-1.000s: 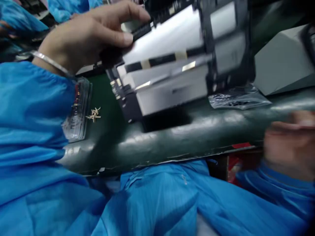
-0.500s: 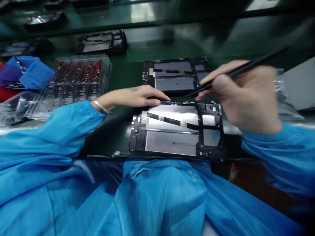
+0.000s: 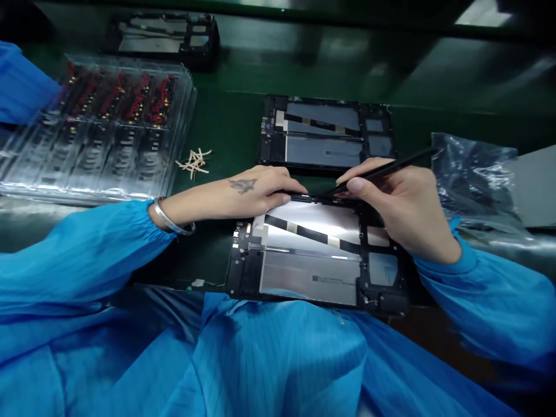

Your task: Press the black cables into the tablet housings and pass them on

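Observation:
An opened tablet (image 3: 310,272) lies in front of me, its silver inside facing up, with a dark ribbon cable (image 3: 304,231) running across it. My left hand (image 3: 260,191) grips the tablet's far edge, thumb and forefinger on the black rim. Between the fingers of my right hand (image 3: 395,200) is a pair of black tweezers (image 3: 397,166), slanting down to the left. Their tips meet the far rim, just right of my left fingertips; what they touch there is too small to tell. Behind both hands lies a second opened tablet (image 3: 324,130).
Stacked clear plastic trays (image 3: 130,130) hold several small red and black parts at left. Nearby are a pile of thin pale strips (image 3: 194,162) and a blue bin (image 3: 24,84). Another tablet (image 3: 163,37) sits at the back. A clear plastic bag (image 3: 473,174) lies at right.
My right hand has moved left and down, bringing the tweezers' tips onto the near tablet's far rim. My left hand keeps its place on that rim. The whole view has shifted.

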Available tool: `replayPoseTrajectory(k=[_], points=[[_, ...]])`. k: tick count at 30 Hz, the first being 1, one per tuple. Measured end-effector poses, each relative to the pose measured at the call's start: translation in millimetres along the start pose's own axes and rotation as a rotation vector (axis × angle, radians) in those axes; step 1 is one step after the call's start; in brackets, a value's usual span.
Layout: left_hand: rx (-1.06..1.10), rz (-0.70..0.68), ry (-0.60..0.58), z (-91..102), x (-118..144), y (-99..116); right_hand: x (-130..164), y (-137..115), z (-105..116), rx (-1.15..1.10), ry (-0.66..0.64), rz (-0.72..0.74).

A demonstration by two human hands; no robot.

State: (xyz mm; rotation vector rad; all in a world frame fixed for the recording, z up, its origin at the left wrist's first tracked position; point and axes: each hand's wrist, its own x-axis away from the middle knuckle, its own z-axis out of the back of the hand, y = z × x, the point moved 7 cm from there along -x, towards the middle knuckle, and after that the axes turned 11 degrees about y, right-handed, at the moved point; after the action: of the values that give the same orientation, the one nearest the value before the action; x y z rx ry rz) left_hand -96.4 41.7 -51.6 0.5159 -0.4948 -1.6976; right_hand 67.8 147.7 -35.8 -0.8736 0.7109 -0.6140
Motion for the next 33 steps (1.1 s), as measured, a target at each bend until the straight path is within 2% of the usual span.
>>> replayPoseTrajectory(k=[9, 18, 24, 33], points=[[0.001, -0.011, 0.02, 0.8, 1.0, 2.3, -0.3, -1.4, -0.9, 0.086, -0.035, -0.006], [0.011, 0.0, 0.007, -0.5, 0.2, 0.6, -1.9, -3.5, -2.8, 0.082, -0.057, -0.012], [0.021, -0.008, 0.02, 1.2, 1.6, 2.3, -2.0, -0.8, 0.1, -0.021, -0.034, -0.03], [0.024, -0.028, 0.042, -2.7, 2.5, 0.5, 0.3, 0.8, 2.3, 0.054, -0.019, -0.027]])
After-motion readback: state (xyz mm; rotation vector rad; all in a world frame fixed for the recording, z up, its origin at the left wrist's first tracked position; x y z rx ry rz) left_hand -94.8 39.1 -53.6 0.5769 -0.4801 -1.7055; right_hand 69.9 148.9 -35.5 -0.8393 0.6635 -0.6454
